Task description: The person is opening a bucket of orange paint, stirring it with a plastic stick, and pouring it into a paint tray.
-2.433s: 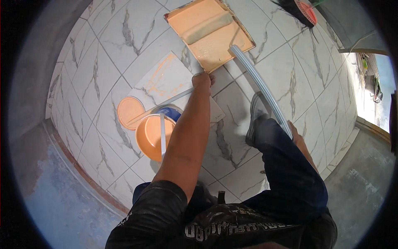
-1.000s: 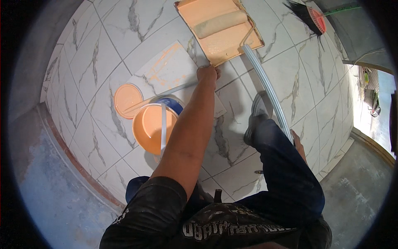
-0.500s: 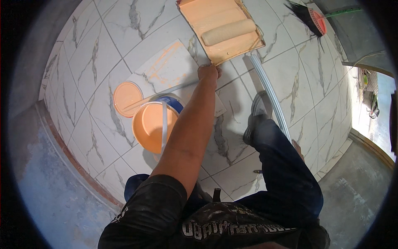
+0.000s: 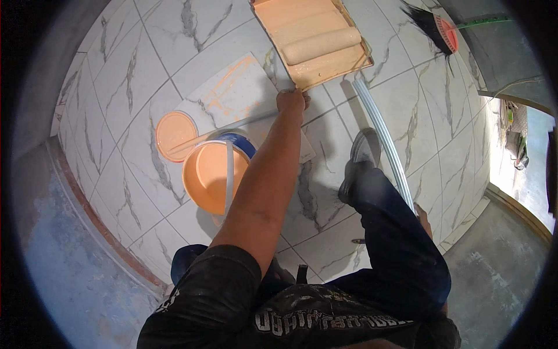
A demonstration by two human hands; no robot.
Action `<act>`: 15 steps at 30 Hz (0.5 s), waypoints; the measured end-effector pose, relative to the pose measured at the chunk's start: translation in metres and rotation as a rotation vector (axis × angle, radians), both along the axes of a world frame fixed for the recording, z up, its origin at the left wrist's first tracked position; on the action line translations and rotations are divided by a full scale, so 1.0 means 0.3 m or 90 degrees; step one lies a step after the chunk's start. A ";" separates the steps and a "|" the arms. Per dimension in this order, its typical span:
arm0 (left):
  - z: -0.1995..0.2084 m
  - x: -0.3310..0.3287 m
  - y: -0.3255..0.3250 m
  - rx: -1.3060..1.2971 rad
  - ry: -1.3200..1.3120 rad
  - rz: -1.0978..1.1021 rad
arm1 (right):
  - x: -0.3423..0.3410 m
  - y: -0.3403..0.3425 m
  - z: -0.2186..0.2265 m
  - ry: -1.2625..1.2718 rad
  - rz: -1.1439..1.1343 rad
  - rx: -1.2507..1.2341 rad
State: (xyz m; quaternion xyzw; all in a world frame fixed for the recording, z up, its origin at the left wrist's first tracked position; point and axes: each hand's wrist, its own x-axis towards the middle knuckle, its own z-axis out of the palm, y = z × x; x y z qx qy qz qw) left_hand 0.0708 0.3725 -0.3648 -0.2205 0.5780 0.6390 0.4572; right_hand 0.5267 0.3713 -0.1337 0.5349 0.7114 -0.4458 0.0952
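Observation:
My left hand [image 4: 292,100] is closed on the near corner of a shallow paint tray [image 4: 329,77], its fingers partly hidden. In the tray, a wide paint roller [image 4: 323,45] lies in peach paint and looks coated with it. A ribbed silvery-white pole [image 4: 383,139] slants from beside the tray toward my right knee. At its lower end my right hand [image 4: 424,220] grips it, mostly hidden behind my leg. Left of my left forearm stands a bucket [image 4: 200,174] of peach paint, with a pale handle strap across its mouth.
A peach-coated round lid [image 4: 176,136] lies beyond the bucket. A thin stick [image 4: 232,127] runs from the lid toward my left wrist, over a paint-smeared tile [image 4: 232,87]. A black-bristled broom [image 4: 444,32] lies far right. Walls rise on both sides; a bright doorway [image 4: 523,151] stands right.
The roller has turned slightly in the tray and its upper surface now looks more peach. My right hand and the pole have shifted a little down and right. My left hand stays on the tray.

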 end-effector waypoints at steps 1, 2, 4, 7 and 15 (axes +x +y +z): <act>0.001 0.002 0.003 -0.026 0.005 0.005 | 0.010 -0.007 -0.005 -0.061 -0.018 -0.001; 0.003 0.004 0.005 -0.033 0.001 0.003 | 0.013 -0.008 -0.013 -0.016 -0.010 0.003; 0.013 0.006 0.008 -0.047 0.014 0.002 | -0.006 0.000 -0.049 -0.016 -0.013 -0.002; 0.030 0.003 0.009 -0.062 0.015 -0.016 | -0.069 0.039 -0.111 0.011 -0.021 -0.038; 0.036 -0.002 0.007 -0.045 0.023 -0.011 | -0.047 0.050 -0.146 0.066 -0.010 -0.023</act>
